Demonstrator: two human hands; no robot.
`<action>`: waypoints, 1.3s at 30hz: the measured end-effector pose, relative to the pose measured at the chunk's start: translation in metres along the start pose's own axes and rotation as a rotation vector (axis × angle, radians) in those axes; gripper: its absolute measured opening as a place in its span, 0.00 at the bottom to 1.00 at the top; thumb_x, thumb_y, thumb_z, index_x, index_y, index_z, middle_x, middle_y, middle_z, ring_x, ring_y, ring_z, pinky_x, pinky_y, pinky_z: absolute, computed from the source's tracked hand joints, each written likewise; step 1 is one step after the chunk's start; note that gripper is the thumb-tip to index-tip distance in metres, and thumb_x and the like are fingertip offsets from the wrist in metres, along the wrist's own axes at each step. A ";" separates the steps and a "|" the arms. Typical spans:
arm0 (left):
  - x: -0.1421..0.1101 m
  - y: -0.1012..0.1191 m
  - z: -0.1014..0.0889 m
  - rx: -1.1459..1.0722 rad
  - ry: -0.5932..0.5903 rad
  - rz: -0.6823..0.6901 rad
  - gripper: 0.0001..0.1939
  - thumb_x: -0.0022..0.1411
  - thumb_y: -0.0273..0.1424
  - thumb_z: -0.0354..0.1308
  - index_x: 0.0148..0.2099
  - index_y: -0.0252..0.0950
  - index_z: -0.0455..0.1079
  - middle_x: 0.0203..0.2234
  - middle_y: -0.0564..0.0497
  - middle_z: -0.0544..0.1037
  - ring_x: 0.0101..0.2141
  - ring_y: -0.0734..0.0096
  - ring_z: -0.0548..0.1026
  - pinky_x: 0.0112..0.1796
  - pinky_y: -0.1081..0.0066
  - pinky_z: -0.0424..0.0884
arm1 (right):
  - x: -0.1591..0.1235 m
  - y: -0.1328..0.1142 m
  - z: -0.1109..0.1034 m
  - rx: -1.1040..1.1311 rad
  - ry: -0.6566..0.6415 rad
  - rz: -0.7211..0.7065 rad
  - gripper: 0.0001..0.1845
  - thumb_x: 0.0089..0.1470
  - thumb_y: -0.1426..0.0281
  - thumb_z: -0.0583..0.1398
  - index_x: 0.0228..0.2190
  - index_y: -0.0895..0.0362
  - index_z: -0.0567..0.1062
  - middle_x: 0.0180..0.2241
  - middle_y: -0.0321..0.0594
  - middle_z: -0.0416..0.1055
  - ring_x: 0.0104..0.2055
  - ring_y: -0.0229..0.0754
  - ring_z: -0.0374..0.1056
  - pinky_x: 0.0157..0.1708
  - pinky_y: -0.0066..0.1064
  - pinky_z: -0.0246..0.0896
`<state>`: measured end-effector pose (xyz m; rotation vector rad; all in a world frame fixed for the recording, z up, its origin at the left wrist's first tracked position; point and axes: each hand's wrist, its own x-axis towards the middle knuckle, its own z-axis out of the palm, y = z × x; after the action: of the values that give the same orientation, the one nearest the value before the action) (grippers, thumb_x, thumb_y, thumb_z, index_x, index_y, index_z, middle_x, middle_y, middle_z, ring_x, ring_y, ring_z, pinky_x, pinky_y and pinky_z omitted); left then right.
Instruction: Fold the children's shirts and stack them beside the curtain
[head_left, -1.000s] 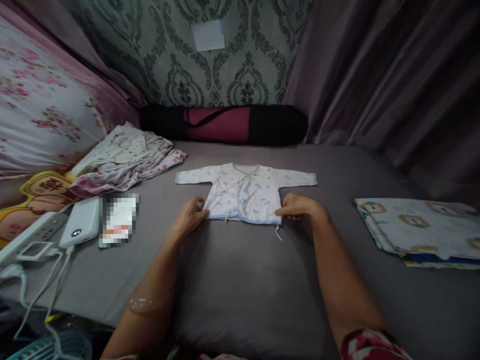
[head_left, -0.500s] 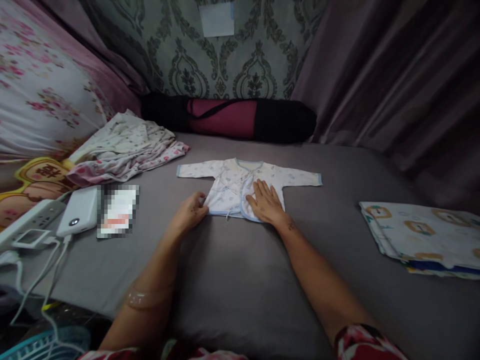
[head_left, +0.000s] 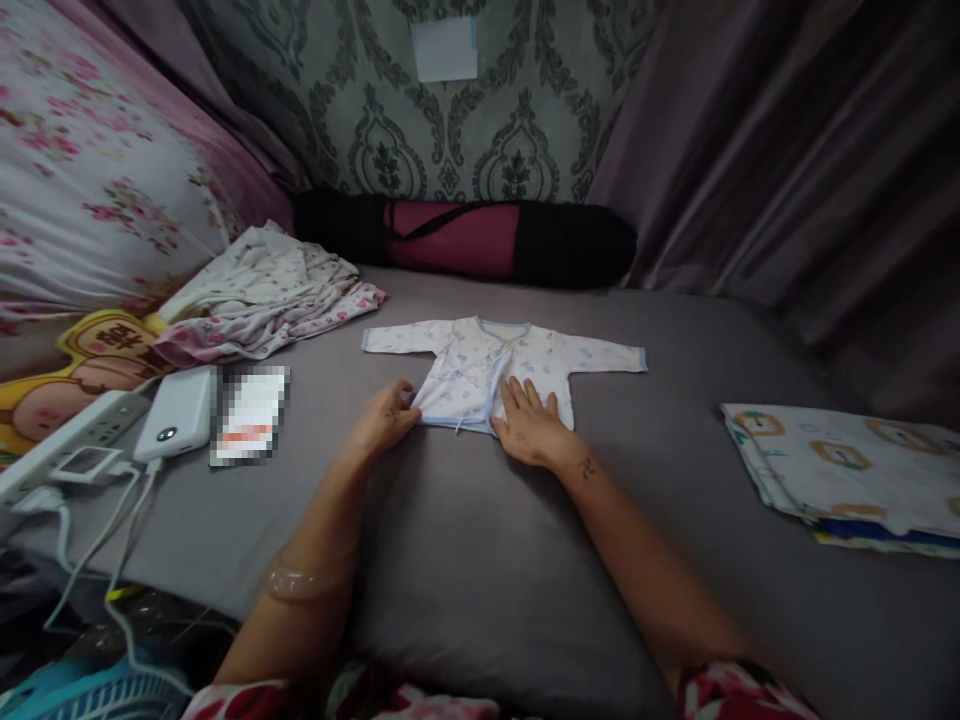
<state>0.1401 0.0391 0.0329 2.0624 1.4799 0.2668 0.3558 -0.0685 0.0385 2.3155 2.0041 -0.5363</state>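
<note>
A small white baby shirt (head_left: 480, 362) with blue trim lies spread flat on the grey bed sheet (head_left: 480, 560), sleeves out to both sides. My left hand (head_left: 384, 422) pinches the shirt's lower left hem corner. My right hand (head_left: 529, 426) rests flat, fingers stretched out, on the lower right part of the shirt near its hem.
A heap of patterned clothes (head_left: 262, 295) lies at the back left. A white power bank (head_left: 180, 424), a power strip (head_left: 67, 440) with cables and a card (head_left: 249, 412) sit at left. Folded printed cloths (head_left: 840, 462) lie at right. A black and pink rolled bag (head_left: 465, 238) lines the wall.
My right hand left the shirt's right hem corner, moved onto the shirt's front and lies flat, now drawn down toward the hem. The left hand stayed at its corner.
</note>
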 end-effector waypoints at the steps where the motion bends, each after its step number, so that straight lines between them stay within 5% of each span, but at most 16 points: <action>1: 0.000 0.000 0.000 -0.001 -0.004 0.003 0.22 0.54 0.31 0.53 0.52 0.33 0.66 0.27 0.52 0.74 0.29 0.68 0.71 0.31 0.72 0.64 | -0.004 -0.005 -0.003 -0.007 -0.029 0.012 0.35 0.64 0.62 0.44 0.67 0.66 0.45 0.69 0.52 0.33 0.70 0.62 0.30 0.61 0.65 0.33; 5: 0.001 -0.002 0.002 0.011 0.006 0.021 0.22 0.55 0.31 0.53 0.53 0.34 0.66 0.28 0.52 0.74 0.31 0.67 0.72 0.31 0.72 0.64 | -0.022 -0.026 -0.011 -0.078 -0.109 -0.004 0.35 0.62 0.68 0.48 0.67 0.64 0.45 0.69 0.54 0.33 0.68 0.69 0.33 0.58 0.67 0.43; 9: 0.000 -0.003 0.004 0.042 0.028 0.020 0.22 0.55 0.30 0.53 0.53 0.34 0.66 0.28 0.51 0.75 0.31 0.66 0.73 0.32 0.71 0.64 | -0.043 -0.044 -0.020 -0.175 -0.128 -0.063 0.36 0.58 0.74 0.52 0.66 0.67 0.50 0.68 0.60 0.40 0.66 0.70 0.43 0.55 0.58 0.56; 14: -0.002 0.001 0.010 0.062 0.211 0.170 0.17 0.59 0.32 0.51 0.50 0.37 0.67 0.31 0.49 0.75 0.34 0.66 0.73 0.38 0.69 0.67 | -0.051 -0.042 -0.043 -0.118 -0.133 -0.343 0.18 0.62 0.70 0.50 0.49 0.56 0.74 0.54 0.53 0.69 0.53 0.56 0.67 0.47 0.42 0.64; 17: -0.004 0.008 0.017 0.024 0.299 0.363 0.14 0.62 0.33 0.50 0.48 0.36 0.68 0.34 0.47 0.74 0.36 0.66 0.73 0.42 0.68 0.69 | -0.035 -0.026 -0.049 -0.031 0.024 -0.308 0.19 0.65 0.68 0.46 0.41 0.53 0.75 0.43 0.45 0.76 0.47 0.49 0.71 0.45 0.37 0.63; 21: -0.007 0.017 0.031 -0.016 0.174 0.615 0.14 0.66 0.31 0.46 0.49 0.37 0.69 0.44 0.44 0.75 0.46 0.64 0.73 0.49 0.65 0.69 | 0.007 0.000 -0.037 -0.016 0.196 -0.114 0.21 0.64 0.73 0.43 0.48 0.60 0.72 0.51 0.50 0.71 0.56 0.46 0.65 0.53 0.34 0.55; 27: -0.004 0.013 0.047 0.027 0.051 0.772 0.17 0.67 0.29 0.44 0.52 0.38 0.70 0.53 0.41 0.72 0.57 0.59 0.67 0.58 0.54 0.63 | 0.064 0.014 -0.007 0.013 0.224 -0.040 0.33 0.66 0.61 0.43 0.65 0.68 0.50 0.69 0.52 0.39 0.70 0.50 0.33 0.66 0.46 0.30; 39: -0.009 0.020 0.036 0.144 -0.011 0.726 0.20 0.67 0.29 0.43 0.54 0.37 0.72 0.54 0.40 0.72 0.56 0.58 0.68 0.56 0.58 0.65 | 0.070 0.009 0.005 0.033 0.304 -0.009 0.32 0.67 0.59 0.40 0.66 0.62 0.51 0.69 0.49 0.38 0.70 0.47 0.34 0.66 0.46 0.28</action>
<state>0.1701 0.0145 0.0164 2.6469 0.7001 0.4311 0.3712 -0.0042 0.0127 2.5413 2.1416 -0.2294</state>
